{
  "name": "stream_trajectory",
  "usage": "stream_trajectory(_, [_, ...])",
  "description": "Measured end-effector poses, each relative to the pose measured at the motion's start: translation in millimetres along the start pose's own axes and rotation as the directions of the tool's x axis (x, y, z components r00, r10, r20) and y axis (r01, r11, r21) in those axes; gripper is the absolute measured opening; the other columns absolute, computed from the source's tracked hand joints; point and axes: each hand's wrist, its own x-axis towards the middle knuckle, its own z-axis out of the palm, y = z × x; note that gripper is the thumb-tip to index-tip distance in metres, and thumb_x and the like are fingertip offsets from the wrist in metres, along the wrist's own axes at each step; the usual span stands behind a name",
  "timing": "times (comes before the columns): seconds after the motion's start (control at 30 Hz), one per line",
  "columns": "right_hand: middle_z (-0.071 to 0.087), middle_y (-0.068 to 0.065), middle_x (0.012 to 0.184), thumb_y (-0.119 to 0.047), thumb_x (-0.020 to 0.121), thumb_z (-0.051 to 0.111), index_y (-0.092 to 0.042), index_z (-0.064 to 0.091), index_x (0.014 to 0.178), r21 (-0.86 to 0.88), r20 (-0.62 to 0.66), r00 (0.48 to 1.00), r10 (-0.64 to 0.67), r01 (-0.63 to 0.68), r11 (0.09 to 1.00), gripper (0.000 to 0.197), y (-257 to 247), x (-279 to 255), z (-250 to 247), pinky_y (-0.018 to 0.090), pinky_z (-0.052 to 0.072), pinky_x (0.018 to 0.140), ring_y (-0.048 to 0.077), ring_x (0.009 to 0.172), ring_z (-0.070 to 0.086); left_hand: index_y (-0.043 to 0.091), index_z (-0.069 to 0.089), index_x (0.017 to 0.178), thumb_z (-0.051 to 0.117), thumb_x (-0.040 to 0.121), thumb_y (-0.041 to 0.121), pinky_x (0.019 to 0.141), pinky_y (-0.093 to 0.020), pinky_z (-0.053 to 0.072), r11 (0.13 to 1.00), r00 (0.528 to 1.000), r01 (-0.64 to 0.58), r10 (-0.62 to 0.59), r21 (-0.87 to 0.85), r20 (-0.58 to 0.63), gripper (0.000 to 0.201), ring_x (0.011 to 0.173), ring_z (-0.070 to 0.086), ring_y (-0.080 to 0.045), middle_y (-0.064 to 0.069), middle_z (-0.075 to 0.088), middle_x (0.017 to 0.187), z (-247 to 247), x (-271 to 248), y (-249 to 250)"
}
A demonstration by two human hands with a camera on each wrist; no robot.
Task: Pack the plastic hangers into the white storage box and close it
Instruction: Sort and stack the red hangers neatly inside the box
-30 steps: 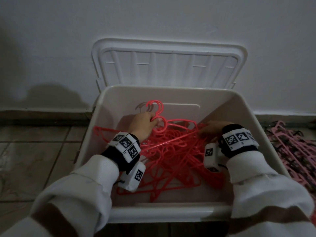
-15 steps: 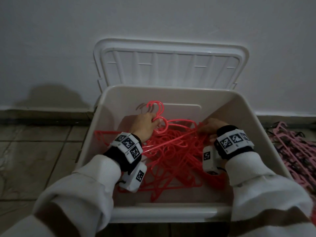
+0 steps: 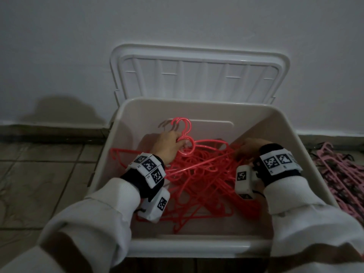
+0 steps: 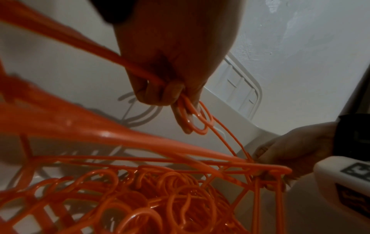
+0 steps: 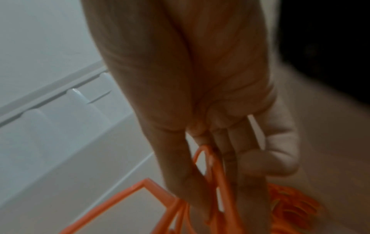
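Inside the open box (image 3: 136, 115), left hand (image 3: 167, 146) pinches hanger hooks (image 3: 184, 127) at 11 o'clock; right hand (image 3: 249, 147) pinches hangers (image 3: 201, 180) at 2.

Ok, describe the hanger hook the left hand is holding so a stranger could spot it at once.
Start at the white box against the wall, lid propped open behind it. Inside lies a tangle of red hangers. The left hand grips the hook at the back: it alone rises above the pile, against the far wall of the box.
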Motion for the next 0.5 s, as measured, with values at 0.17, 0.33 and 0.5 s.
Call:
stream_trajectory(0.17, [0.054,-0.004,0.035,-0.014,0.089,0.06,-0.004,0.059,0.067,0.157,0.002,1.0,0.008,-0.008,0.988,0.024,-2,2,3,0.009,0.035,0.033,0.004,0.029,0.049,0.011,0.062,0.077,0.056,0.092,0.025,0.064,-0.03,0.036,0.998,0.997,0.008,-0.003,0.058,-0.078,0.022,0.072,0.055,-0.026,-0.002,0.053,0.067,-1,-1,-2])
stream_trajectory(0.33, [0.061,-0.004,0.044,-0.021,0.081,0.07,-0.007,0.067,0.074,0.209,0.039,0.999,-0.016,0.007,0.978,0.016,2,7,3,0.015,0.042,0.042,0.007,0.038,0.055,0.009,0.069,0.091,0.053,0.094,0.026,0.07,-0.034,0.042,0.998,0.993,-0.004,0.011,0.063,-0.114,0.023,0.083,0.061,-0.027,-0.009,0.067,0.085,-3,-1,-1])
stream_trajectory(0.5, [0.062,-0.004,0.046,-0.014,0.071,0.079,-0.009,0.067,0.072,0.223,0.01,0.998,-0.07,0.066,0.973,0.013,3,14,0,0.02,0.05,0.049,0.007,0.043,0.057,0.011,0.07,0.089,0.053,0.094,0.028,0.07,-0.034,0.047,1.0,0.99,0.011,-0.009,0.02,-0.138,0.024,0.078,0.062,-0.023,-0.007,0.069,0.086,-3,0,-1])
